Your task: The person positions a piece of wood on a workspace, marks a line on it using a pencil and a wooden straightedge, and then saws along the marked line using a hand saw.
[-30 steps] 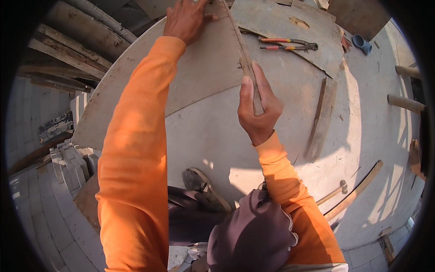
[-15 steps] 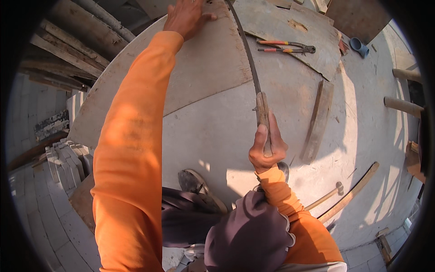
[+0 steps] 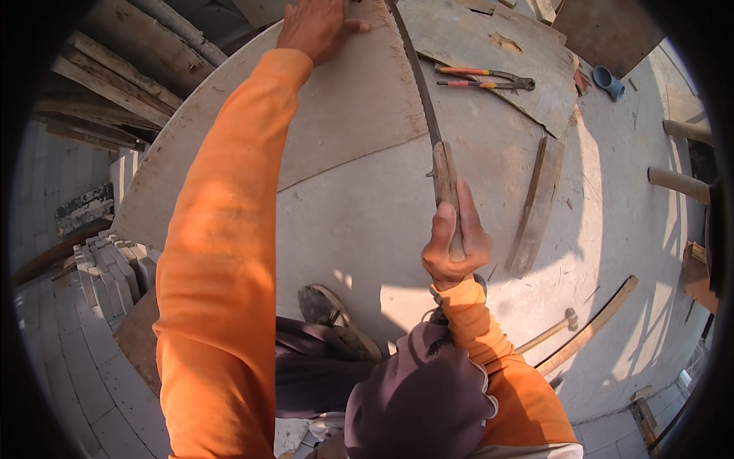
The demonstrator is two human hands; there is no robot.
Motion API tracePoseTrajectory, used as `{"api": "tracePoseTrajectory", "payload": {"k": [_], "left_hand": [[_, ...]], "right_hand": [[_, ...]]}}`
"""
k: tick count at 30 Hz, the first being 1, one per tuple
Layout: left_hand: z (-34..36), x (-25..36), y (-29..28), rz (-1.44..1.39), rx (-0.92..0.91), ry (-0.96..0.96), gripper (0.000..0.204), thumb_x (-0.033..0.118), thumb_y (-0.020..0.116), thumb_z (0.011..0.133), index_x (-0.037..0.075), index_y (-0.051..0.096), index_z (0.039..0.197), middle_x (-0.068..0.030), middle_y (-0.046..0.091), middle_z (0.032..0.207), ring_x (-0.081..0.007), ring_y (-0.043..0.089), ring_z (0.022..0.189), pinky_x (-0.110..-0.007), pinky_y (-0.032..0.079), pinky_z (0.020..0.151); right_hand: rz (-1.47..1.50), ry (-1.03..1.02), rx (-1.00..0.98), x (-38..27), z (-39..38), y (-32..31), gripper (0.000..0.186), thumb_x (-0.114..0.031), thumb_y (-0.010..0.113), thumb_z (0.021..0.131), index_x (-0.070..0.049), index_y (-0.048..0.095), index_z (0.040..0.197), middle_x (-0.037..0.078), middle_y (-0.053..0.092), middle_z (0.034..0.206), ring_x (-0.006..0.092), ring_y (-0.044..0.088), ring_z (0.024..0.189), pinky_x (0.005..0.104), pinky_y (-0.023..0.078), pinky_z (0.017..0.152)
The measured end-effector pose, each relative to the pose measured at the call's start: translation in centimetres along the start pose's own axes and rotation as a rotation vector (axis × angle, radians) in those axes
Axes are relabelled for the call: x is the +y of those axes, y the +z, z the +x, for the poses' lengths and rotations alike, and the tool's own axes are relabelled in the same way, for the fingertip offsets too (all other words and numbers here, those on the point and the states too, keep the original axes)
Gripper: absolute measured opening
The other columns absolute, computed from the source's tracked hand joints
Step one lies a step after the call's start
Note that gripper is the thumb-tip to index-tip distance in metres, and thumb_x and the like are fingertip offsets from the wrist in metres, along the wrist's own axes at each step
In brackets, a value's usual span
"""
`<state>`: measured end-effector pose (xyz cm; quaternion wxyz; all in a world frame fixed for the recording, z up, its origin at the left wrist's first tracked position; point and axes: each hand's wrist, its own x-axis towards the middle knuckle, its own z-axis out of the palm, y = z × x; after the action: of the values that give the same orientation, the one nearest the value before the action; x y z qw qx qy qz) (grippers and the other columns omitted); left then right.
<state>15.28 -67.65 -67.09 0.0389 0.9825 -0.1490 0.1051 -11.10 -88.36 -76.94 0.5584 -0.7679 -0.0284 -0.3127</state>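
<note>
My left hand (image 3: 319, 29) lies on a large plywood sheet (image 3: 344, 115) at the far end of my reach, its thumb stretched out to the side and some fingertips cut off by the picture's upper edge. Wrapped round the wooden handle (image 3: 446, 180) of a handsaw is my right hand (image 3: 457, 243), with a finger extended along the grip. The saw's long dark blade (image 3: 419, 80) runs away from me along the sheet's rough, splintered right edge. Its far end is out of view.
Red-and-yellow handled cutters (image 3: 489, 79) lie on another plywood piece to the right. A wood strip (image 3: 535, 206), a hammer (image 3: 550, 333), a curved wooden bar (image 3: 592, 325) and a blue-grey cup-like piece (image 3: 608, 82) are on the floor. Planks (image 3: 130, 84) are piled at left, near stacked blocks (image 3: 111, 268).
My right hand and the saw have moved slightly forward, away from me. My left hand stays at nearly the same spot on the plywood.
</note>
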Motion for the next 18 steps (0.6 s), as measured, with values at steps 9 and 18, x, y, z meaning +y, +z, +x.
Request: {"api": "tracePoseTrajectory", "payload": {"k": [9, 18], "left_hand": [[0.0, -0.2, 0.0, -0.028, 0.009, 0.036, 0.054, 0.033, 0.075, 0.091, 0.012, 0.051, 0.135, -0.0196, 0.061, 0.129, -0.0418, 0.056, 0.124, -0.069, 0.042, 0.101], [0.0, -0.5, 0.6, -0.019, 0.040, 0.045, 0.053, 0.030, 0.076, 0.090, 0.012, 0.051, 0.134, -0.0193, 0.063, 0.127, -0.0414, 0.057, 0.123, -0.068, 0.043, 0.101]], "right_hand": [[-0.006, 0.026, -0.017, 0.1, -0.5, -0.2, 0.041, -0.010, 0.069, 0.095, 0.014, 0.065, 0.127, 0.025, 0.077, 0.101, 0.0152, 0.072, 0.061, 0.0242, 0.054, 0.057], [0.010, 0.139, -0.075, -0.8, -2.3, -2.0, 0.041, -0.009, 0.068, 0.093, 0.016, 0.066, 0.125, 0.027, 0.076, 0.097, 0.0191, 0.073, 0.061, 0.0275, 0.056, 0.057]]}}
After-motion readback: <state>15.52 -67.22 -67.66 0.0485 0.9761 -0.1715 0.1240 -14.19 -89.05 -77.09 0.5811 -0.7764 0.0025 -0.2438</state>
